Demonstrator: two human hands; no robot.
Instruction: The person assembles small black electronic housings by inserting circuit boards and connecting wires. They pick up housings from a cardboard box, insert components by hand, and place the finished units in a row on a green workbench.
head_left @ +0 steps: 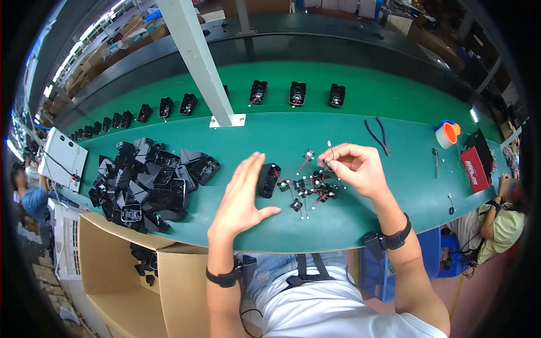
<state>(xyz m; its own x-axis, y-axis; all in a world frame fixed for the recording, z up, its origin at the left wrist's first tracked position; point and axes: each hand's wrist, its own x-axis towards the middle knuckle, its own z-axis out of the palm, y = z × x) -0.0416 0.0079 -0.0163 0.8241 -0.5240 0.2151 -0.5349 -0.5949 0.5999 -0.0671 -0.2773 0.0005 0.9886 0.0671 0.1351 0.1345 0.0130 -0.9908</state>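
Observation:
My left hand (pixel 239 197) is open, fingers stretched out and thumb apart, beside a black plastic housing (pixel 267 181) that stands on the green table. My right hand (pixel 360 169) pinches a small wired part (pixel 330 147) by thumb and forefinger; a pale connector end sticks up above the fingers, and the rest is mostly hidden. Just below that hand lies a loose heap of small black parts with red and black wires (pixel 315 188). To the left is a big pile of black housings (pixel 146 180).
Beyond the table, several housings (pixel 297 93) stand in a row on a green belt. A grey post (pixel 197 50) rises from the table. Pliers (pixel 378 135), an orange-and-white roll (pixel 448 134) and a red box (pixel 476 163) lie right. An open carton (pixel 186 287) stands below. Co-workers sit at both sides.

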